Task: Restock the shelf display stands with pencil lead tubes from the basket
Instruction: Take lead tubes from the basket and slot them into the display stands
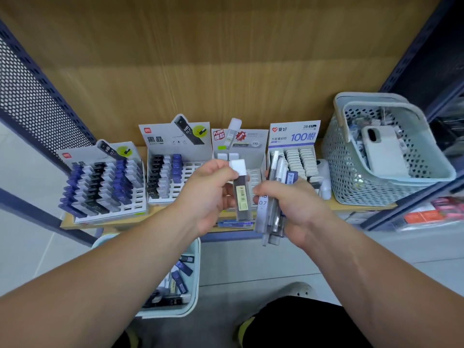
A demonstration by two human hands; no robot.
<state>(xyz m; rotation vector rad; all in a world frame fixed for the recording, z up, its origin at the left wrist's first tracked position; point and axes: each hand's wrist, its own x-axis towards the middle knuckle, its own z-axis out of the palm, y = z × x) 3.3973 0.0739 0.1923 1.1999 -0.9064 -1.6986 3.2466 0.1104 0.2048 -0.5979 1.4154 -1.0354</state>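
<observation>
On the floor, near and to the left: a pale blue plastic basket (194, 280), smooth-walled, holding loose pencil lead tubes (182, 270). Flat, rectangular, dark blue and black, lying at all angles.

At the far right of the wooden shelf board (364, 205): a pale green perforated basket (351, 182) with a folded handle. Inside, a smooth white phone-shaped case (384, 151) on top of small packets too blurred to name.

Along the shelf, four cardboard display stands with stepped slots:
- At the left end, the first stand (105, 187), nearly full of blue, black and white-capped tubes in slanted rows.
- Next, the second stand (173, 177), filled in its left columns only, white card showing in the right slots.
- Then the third stand (239, 144), two white caps in its far row, the rest hidden behind the hands.
- Last, the fourth stand (300, 156), headed "100", packed with pale ribbed caps.

Held upright in front of the third stand: a dark lead tube (242, 197), translucent, with a square white cap and a yellowish barcode label. Pinched near the cap between thumb and fingers of the left hand (208, 194).

Just right of it, the right hand (298, 209), curled round a bundle of clear grey tubes (272, 222), one marked "HB 0.7". Contact between this hand and the dark tube not clear.

Behind everything, a grained wooden back panel (226, 71). At far left, a dark blue perforated metal side panel (30, 101).
</observation>
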